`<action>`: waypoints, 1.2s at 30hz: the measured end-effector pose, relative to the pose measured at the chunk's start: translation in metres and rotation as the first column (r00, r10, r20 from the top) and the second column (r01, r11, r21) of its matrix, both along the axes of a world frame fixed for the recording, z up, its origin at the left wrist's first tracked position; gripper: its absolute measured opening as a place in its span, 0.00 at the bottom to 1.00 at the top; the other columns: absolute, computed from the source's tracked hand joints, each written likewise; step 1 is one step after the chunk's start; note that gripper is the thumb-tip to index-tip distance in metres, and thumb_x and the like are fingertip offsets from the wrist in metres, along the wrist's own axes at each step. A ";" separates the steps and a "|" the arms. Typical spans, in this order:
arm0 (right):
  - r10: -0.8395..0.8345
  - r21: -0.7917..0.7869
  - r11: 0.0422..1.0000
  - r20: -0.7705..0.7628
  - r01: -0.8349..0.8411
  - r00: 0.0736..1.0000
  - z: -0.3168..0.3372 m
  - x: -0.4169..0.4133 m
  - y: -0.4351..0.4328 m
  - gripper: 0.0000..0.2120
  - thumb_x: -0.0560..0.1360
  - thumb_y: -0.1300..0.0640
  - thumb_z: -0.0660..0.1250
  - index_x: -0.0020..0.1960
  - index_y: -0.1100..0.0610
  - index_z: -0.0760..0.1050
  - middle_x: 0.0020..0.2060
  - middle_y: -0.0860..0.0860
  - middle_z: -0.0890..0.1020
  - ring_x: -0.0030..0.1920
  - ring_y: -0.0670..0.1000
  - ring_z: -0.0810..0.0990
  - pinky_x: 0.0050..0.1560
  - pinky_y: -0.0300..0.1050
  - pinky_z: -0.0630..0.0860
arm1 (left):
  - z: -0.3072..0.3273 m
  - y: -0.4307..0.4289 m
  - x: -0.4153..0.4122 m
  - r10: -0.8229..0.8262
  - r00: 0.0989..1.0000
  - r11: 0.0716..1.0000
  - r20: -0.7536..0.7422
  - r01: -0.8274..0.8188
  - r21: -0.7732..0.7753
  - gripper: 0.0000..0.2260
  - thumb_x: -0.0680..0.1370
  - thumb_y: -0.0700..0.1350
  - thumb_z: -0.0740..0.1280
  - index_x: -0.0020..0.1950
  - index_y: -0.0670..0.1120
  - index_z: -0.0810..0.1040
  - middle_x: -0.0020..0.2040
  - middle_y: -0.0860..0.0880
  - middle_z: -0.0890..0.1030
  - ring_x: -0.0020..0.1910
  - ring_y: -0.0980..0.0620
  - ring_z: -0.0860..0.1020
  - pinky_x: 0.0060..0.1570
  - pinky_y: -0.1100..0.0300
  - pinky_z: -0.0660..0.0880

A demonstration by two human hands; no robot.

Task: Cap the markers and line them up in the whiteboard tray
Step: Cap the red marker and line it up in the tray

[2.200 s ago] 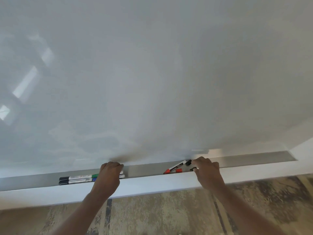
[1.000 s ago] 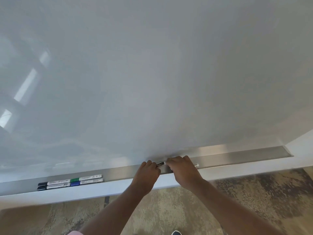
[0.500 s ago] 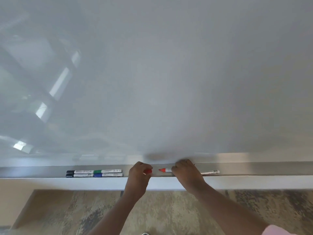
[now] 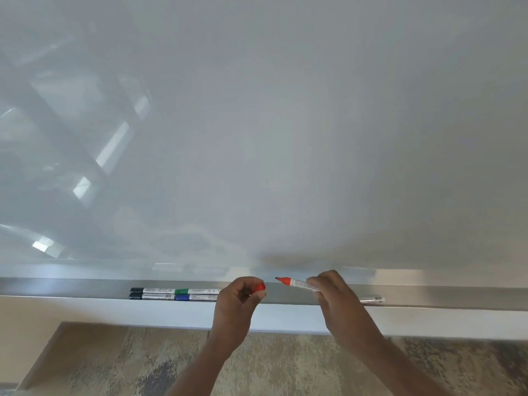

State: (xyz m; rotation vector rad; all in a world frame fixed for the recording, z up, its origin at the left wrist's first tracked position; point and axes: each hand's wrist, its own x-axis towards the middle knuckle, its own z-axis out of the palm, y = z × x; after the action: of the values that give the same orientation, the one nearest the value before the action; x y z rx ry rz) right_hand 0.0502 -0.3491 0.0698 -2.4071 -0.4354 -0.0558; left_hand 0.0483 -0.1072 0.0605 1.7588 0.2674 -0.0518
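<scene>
Left hand: the left hand (image 4: 238,305) is raised in front of the long brushed-metal whiteboard tray (image 4: 457,294), its fingers pinched together on a small red marker cap (image 4: 260,287).
Right hand: the right hand (image 4: 337,301) is closed around the white barrel of a red-tipped uncapped marker (image 4: 295,283), holding it above the tray with the tip pointing left.
Cap and tip: the red cap and the red tip are near each other but apart, a small gap between them.
Lined-up markers: to the left, two rows lie end to end along the tray floor, the back row holding a black-capped white marker (image 4: 148,290) and a green-capped white marker (image 4: 197,291), the front row another black-capped marker (image 4: 150,296) and a blue-capped white marker (image 4: 197,297).
Fifth marker: the end of a white marker barrel (image 4: 373,299) shows in the tray just right of the right hand; its cap end is hidden.
Surroundings: a glossy pale whiteboard (image 4: 285,124) rises above the tray; mottled beige carpet (image 4: 114,361) lies below.
</scene>
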 end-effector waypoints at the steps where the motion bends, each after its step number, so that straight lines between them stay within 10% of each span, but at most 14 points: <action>1: -0.019 0.026 0.999 0.002 0.019 1.000 0.007 -0.004 0.001 0.13 0.80 0.63 0.63 0.62 0.50 0.74 0.54 0.44 0.74 0.44 0.41 0.75 0.45 0.26 0.68 | 0.003 0.000 -0.001 -0.005 1.000 1.000 0.012 0.005 -0.017 0.10 0.77 0.36 0.73 0.50 0.51 0.85 0.46 0.51 0.88 0.48 0.52 0.85 0.50 0.61 0.80; 15: -0.024 0.056 0.998 -0.016 0.024 1.000 0.038 -0.034 0.023 0.13 0.81 0.60 0.63 0.61 0.45 0.73 0.51 0.37 0.74 0.51 0.40 0.75 0.48 0.32 0.70 | 0.024 0.006 -0.014 -0.084 0.992 0.983 0.095 0.098 -0.152 0.11 0.78 0.38 0.73 0.53 0.54 0.87 0.47 0.46 0.87 0.49 0.40 0.82 0.49 0.50 0.81; 24: 0.045 -0.103 0.994 0.007 -0.044 0.999 0.047 -0.035 0.027 0.16 0.79 0.63 0.65 0.61 0.45 0.72 0.51 0.39 0.73 0.49 0.39 0.72 0.48 0.29 0.69 | 0.032 0.027 -0.017 -0.305 0.939 0.933 0.158 0.261 0.249 0.09 0.80 0.42 0.71 0.54 0.57 0.85 0.49 0.59 0.85 0.50 0.52 0.81 0.47 0.64 0.75; 36: 0.089 -0.099 0.991 0.008 -0.088 0.996 0.049 -0.037 0.035 0.12 0.80 0.58 0.64 0.61 0.45 0.73 0.51 0.38 0.73 0.50 0.38 0.72 0.49 0.36 0.71 | 0.038 0.036 -0.022 -0.361 0.921 0.904 0.149 0.306 0.299 0.09 0.80 0.44 0.71 0.53 0.58 0.85 0.49 0.60 0.86 0.50 0.53 0.81 0.50 0.61 0.76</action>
State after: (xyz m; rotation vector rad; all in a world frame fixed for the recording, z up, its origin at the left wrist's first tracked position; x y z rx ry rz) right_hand 0.0137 -0.3137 0.1193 -2.4818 -0.5621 -0.0107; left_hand 0.0268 -0.0709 0.0981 2.0505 -0.1895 -0.0886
